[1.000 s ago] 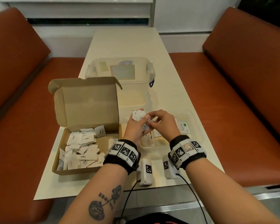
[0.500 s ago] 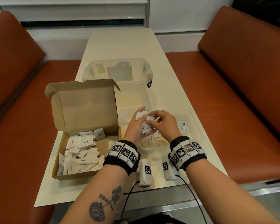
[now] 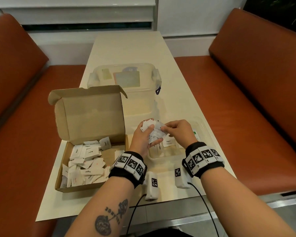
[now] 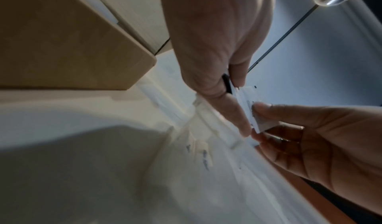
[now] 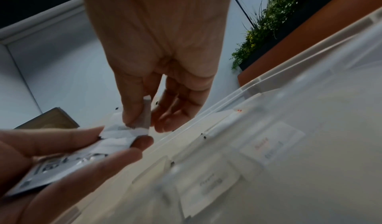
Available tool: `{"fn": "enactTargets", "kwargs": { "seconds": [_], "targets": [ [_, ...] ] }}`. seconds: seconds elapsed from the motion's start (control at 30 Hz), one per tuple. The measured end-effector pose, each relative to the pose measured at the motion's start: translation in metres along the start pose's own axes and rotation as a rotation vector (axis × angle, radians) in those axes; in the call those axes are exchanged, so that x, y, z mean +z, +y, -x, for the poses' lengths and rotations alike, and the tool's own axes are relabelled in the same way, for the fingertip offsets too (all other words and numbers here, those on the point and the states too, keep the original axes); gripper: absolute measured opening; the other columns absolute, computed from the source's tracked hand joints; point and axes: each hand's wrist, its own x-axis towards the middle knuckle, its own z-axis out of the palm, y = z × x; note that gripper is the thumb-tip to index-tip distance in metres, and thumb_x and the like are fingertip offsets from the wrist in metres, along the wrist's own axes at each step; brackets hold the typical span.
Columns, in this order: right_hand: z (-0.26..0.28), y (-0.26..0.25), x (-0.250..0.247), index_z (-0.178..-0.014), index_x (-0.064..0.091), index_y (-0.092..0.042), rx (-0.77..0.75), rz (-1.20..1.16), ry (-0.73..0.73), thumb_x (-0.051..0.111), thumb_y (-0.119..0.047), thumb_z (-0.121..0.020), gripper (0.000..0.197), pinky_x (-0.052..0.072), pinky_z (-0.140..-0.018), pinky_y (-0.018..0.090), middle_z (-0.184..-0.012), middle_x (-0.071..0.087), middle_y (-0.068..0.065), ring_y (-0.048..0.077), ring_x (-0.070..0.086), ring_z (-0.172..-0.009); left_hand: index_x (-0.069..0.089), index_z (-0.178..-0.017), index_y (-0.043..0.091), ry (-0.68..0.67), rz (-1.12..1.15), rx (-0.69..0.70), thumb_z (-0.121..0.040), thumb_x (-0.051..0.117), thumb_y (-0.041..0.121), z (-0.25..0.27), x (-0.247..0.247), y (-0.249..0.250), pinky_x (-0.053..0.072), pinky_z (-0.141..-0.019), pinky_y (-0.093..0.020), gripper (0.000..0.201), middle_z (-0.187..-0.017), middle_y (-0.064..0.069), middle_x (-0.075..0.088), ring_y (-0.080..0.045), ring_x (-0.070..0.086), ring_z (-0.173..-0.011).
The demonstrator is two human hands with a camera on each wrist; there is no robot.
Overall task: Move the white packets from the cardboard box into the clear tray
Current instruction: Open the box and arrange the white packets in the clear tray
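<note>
The open cardboard box [image 3: 92, 186] at the near left holds several white packets [image 3: 85, 161]. My left hand [image 3: 144, 134] holds a bunch of white packets [image 3: 154, 132] above the left end of the clear tray [image 3: 207, 132]. My right hand [image 3: 176, 130] pinches one packet [image 5: 145, 118] at the edge of that bunch between thumb and fingers. A few packets [image 3: 167, 142] lie in the tray under the hands. In the left wrist view the left hand [image 4: 237, 106] and the pinched packet [image 4: 251, 111] show close up.
A clear lidded storage bin [image 3: 125, 79] stands behind the box and tray on the cream table [image 3: 132, 47]. Orange bench seats [image 3: 246, 117] flank the table on both sides. The box's raised lid [image 3: 91, 113] stands just left of my hands.
Both hands stayed together above the tray. The right fingers shifted along the bunch and now pinch a packet at its right edge.
</note>
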Motion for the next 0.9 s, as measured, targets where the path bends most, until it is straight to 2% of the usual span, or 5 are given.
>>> {"fn": "enactTargets", "kwargs": {
  "seconds": [0.2,0.37,0.47,0.6,0.9],
  "targets": [
    [-0.004,0.004,-0.018,-0.082,0.071,-0.010,0.018,0.120,0.184,0.074,-0.017,-0.079,0.007,0.045,-0.061,0.019,-0.073,0.067,0.003,0.011,0.056,-0.064,0.054,-0.124,0.016,0.058,0.030,0.016,-0.097,0.049,0.007,-0.002,0.000,-0.001,0.061,-0.070,-0.038,0.029,-0.123,-0.015,0.059,-0.031,0.063,-0.108],
    [-0.002,0.007,-0.020,-0.077,0.072,-0.015,0.128,0.616,-0.081,0.072,-0.015,-0.079,0.002,0.046,-0.069,0.025,-0.084,0.071,0.003,0.016,0.061,-0.076,0.055,-0.124,0.017,0.087,0.057,0.001,-0.096,0.050,0.006,-0.003,0.000,-0.001,0.061,-0.067,-0.036,0.031,-0.121,-0.013,0.058,-0.028,0.060,-0.109],
    [-0.002,0.008,-0.011,-0.080,0.074,-0.014,0.086,0.716,-0.151,0.072,-0.016,-0.079,0.003,0.044,-0.069,0.024,-0.088,0.071,0.003,0.014,0.058,-0.076,0.050,-0.131,0.015,0.102,0.061,-0.010,-0.096,0.050,0.006,-0.004,0.002,0.000,0.061,-0.065,-0.035,0.036,-0.125,-0.015,0.055,-0.032,0.058,-0.113],
    [-0.005,0.015,-0.003,-0.089,0.075,-0.014,0.034,0.765,-0.152,0.073,-0.020,-0.080,0.010,0.044,-0.075,0.024,-0.092,0.070,0.002,0.016,0.059,-0.083,0.051,-0.129,0.014,0.100,0.030,-0.005,-0.097,0.049,0.005,-0.004,0.002,-0.001,0.061,-0.066,-0.034,0.034,-0.127,-0.016,0.054,-0.033,0.057,-0.115],
    [-0.003,0.028,0.004,-0.078,0.057,-0.018,-0.114,0.801,-0.090,0.071,-0.011,-0.074,0.016,0.035,-0.064,0.025,-0.081,0.053,-0.002,0.016,0.047,-0.079,0.055,-0.117,0.019,0.087,0.025,-0.004,-0.096,0.050,0.004,-0.005,0.000,-0.002,0.060,-0.069,-0.035,0.026,-0.111,-0.009,0.061,-0.029,0.063,-0.104]
  ]
}}
